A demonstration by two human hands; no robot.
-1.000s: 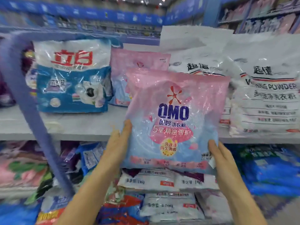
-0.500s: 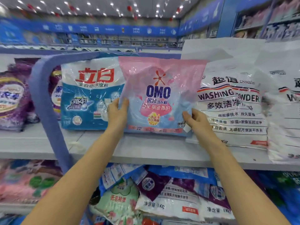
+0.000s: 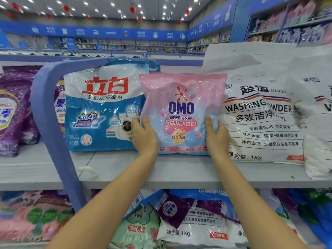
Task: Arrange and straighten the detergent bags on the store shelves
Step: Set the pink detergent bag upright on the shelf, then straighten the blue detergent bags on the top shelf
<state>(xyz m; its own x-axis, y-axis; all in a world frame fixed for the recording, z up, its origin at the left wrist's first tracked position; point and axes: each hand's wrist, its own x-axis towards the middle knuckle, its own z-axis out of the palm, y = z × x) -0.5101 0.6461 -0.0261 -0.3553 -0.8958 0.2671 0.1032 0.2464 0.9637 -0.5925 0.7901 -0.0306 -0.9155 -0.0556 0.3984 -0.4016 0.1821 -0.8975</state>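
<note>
Since 1 s ago the pink OMO bag point(image 3: 181, 105) has gone up from in front of the shelf edge into the gap on the upper shelf point(image 3: 179, 171), where it now stands upright with its base on the board. The left hand point(image 3: 143, 139) and right hand point(image 3: 217, 140) hold its lower sides, fingers point(image 3: 145, 124) pinching the film at each edge. The main risk, as I judge it, comes at release: the pouch looks soft and slick, so it may slump forward toward the lip. Its left edge overlaps the blue-and-white bag point(image 3: 104, 108) and its right edge touches the white washing powder bag point(image 3: 260, 123). A hard push back could crumple either neighbour or skew the row. Farther off, the other aisles are blurred.
</note>
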